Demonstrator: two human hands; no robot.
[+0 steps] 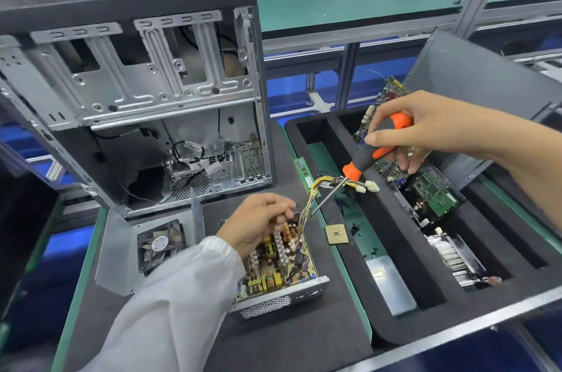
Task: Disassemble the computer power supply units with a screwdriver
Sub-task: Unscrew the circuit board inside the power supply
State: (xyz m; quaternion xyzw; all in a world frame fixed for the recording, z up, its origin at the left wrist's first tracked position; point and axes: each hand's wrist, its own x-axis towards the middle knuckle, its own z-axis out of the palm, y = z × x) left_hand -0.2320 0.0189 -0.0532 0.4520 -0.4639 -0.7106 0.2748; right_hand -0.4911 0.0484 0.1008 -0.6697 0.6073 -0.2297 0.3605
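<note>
PSU teardown, head view. Opened power supply unit (279,262) sits on the black mat of my worktop (304,350), near its front edge, cover off; circuit board (278,265) exposed, vented end wall facing me. Its removed cover w/ fan (161,245) lies just beside it, toward the worktop's left edge. Stripped PC case (137,97) stands at the back.

My left hand (258,219) is curled over the far end of the board, fingers closed on something among the components; exactly what they pinch I can't tell. My right hand (425,128) wraps the orange/grey handle of the screwdriver (349,177), held in the air above the foam tray (334,213) on the right side of the worktop.

Key relation: PSU lies down-left of my right hand. Driver's long axis runs diagonally, handle up-right, tip down-left, tip ending just beside the yellow/black wire harness (322,186) at the PSU's far right corner, not touching the board as far as I see. Left hand is the nearer one, already on the unit. Judgement: next move needs the tip brought down-left past the harness to a board screw; wires may snag.
</note>
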